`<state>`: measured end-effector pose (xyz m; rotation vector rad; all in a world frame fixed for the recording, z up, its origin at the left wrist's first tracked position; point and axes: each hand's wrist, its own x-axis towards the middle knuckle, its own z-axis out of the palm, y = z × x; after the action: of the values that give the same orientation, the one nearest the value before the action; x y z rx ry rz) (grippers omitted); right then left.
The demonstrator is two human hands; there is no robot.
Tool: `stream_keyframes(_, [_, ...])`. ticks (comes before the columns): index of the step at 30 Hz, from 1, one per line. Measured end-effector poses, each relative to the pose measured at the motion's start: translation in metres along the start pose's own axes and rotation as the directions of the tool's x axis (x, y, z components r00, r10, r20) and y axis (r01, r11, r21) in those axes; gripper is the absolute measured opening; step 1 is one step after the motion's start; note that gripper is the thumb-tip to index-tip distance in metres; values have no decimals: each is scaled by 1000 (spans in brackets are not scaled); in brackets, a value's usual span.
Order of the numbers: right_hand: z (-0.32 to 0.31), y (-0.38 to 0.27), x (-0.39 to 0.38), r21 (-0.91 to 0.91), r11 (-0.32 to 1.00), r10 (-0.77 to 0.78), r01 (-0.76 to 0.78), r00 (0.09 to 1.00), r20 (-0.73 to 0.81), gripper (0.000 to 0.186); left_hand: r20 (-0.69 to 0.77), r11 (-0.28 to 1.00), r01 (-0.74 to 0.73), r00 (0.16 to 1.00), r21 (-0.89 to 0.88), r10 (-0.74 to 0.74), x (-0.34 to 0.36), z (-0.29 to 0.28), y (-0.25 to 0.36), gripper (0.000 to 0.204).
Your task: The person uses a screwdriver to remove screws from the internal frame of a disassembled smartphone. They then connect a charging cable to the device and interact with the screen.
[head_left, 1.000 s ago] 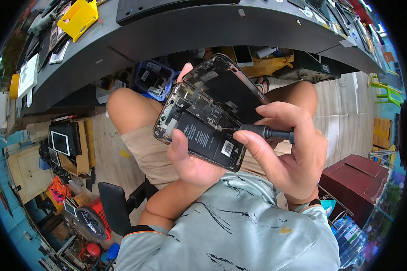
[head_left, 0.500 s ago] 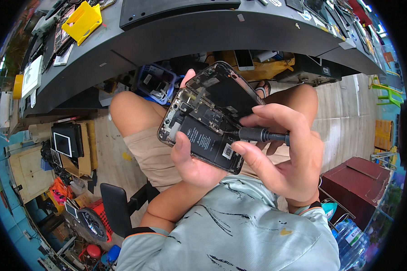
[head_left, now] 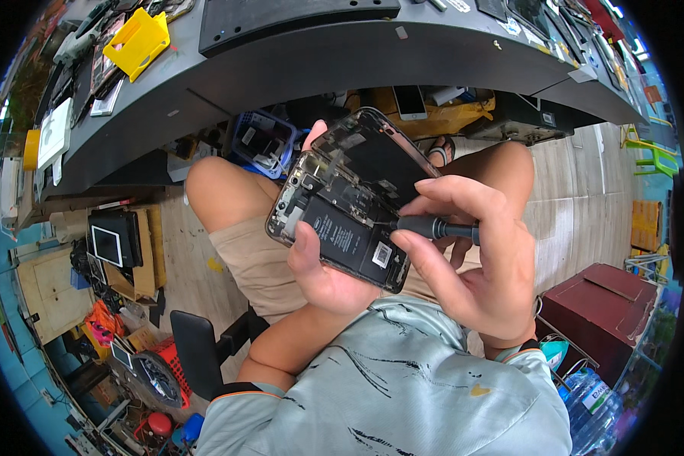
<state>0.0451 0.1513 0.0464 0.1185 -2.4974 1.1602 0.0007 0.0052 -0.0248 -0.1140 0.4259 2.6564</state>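
An opened smartphone (head_left: 340, 228) lies tilted in my left hand (head_left: 330, 285), whose thumb presses the near edge while fingertips show behind the far left corner. Inside its body I see a black battery (head_left: 346, 237) and metal-shielded parts. The screen half (head_left: 387, 152) is folded up on the far side, its inner face toward me. With thumb and fingers my right hand (head_left: 482, 258) grips a dark screwdriver (head_left: 437, 227). The screwdriver's thin tip points left into the phone's middle, beside the battery; whether it touches a screw is too small to tell.
A grey workbench (head_left: 281, 83) curves across the far side, with a yellow holder (head_left: 138, 44) and phone parts on it. Underneath are a blue basket (head_left: 262, 140) and a white-framed phone (head_left: 410, 102). A dark red box (head_left: 600, 315) stands at right, a black armrest (head_left: 195, 349) at left.
The screwdriver and my right hand have shifted slightly left, nearer the phone. My left hand and the phone have hardly moved.
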Motion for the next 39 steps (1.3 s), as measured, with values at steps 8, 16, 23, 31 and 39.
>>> stream_keyframes(8, [3,4,1,16,998,-52,53,998,-29,54,68,999,-49,996,-12,49,6,5,-2,98])
stream_keyframes(16, [0,3,3,-21,1000,-20,20,1000,-6,49,-13,993,-17,1000,113,19,2,-6,2,97])
stream_keyframes(23, [1,7,-1,-91,996,-12,14,1000,22,61,21,998,-59,998,5,59,5,2,-2,95])
stream_keyframes(31, [7,10,-2,21,999,-47,47,999,3,48,4,971,-62,998,230,62,7,-6,-1,103])
stream_keyframes(39, [15,8,6,-1,993,-117,117,993,9,46,-87,963,-151,981,224,174,5,-10,4,81])
